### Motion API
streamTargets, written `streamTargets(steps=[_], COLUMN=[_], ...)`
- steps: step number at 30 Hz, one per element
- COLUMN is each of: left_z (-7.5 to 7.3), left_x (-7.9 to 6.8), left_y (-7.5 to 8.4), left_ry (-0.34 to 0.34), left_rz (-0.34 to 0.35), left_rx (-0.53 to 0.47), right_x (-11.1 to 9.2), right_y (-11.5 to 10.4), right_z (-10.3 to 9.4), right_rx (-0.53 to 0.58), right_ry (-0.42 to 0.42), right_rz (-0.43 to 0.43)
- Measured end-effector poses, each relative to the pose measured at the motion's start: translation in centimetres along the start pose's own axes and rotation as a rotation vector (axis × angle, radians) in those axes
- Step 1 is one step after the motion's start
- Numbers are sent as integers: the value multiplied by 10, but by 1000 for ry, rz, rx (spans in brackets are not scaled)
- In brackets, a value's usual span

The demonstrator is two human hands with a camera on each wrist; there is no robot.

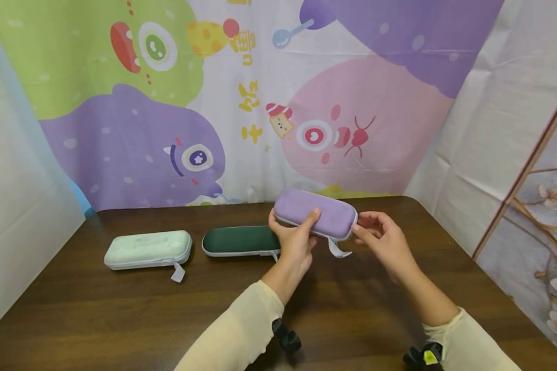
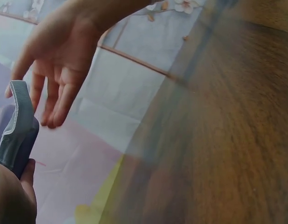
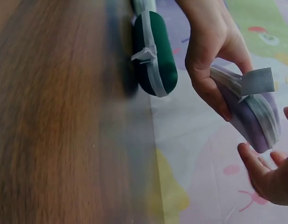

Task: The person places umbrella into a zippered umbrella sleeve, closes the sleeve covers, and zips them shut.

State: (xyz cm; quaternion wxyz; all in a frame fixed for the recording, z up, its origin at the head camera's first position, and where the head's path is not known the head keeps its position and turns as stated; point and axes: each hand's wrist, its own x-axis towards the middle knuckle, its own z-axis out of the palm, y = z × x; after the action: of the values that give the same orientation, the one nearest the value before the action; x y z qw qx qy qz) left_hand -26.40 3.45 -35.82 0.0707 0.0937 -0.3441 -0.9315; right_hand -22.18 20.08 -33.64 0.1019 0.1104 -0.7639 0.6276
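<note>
My left hand (image 1: 294, 245) grips a purple zippered hard case (image 1: 327, 212) above the table, thumb across its top and fingers beneath. A pale grey zip runs along its edge, and a grey pull tab (image 3: 258, 81) sticks out from it. My right hand (image 1: 384, 245) is at the case's right end with its thumb tip against the corner; the other fingers reach out loosely, as the left wrist view shows. Behind the left hand lies a dark green zippered case (image 1: 240, 240), its right end hidden. A mint green zippered case (image 1: 148, 248) rests farther left.
All this is on or over a dark brown wooden table (image 1: 134, 319). A cartoon-printed cloth (image 1: 260, 170) hangs along its back edge. White and flowered sheets (image 1: 550, 226) stand at the sides. Both wrists carry black cameras (image 1: 285, 337) over cream sleeves.
</note>
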Motion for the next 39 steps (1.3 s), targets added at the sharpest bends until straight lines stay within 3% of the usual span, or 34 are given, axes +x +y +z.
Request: streamTargets(steps=[4,14,21,27,34,39], left_z=[0,-8,-12,-16,-21,-23], left_x=[-5,-3,-1,-3,-6,-8], left_y=[-4,2,14,17,11,2], left_ry=[-64,-201,-252,-306,-273,-237], left_rz=[-8,4,30,4,-86,-75], left_rx=[-7,25,113,249,485,588], right_x=[4,9,14,21,25,30], right_y=[-1,1,-2,0,12,27], right_z=[0,-19,-38,-53,-68,-75], right_rx=[162,411,459,435,357,330], right_ry=[-18,25,33,62,34,6], right_rz=[122,206,209,207,263,300])
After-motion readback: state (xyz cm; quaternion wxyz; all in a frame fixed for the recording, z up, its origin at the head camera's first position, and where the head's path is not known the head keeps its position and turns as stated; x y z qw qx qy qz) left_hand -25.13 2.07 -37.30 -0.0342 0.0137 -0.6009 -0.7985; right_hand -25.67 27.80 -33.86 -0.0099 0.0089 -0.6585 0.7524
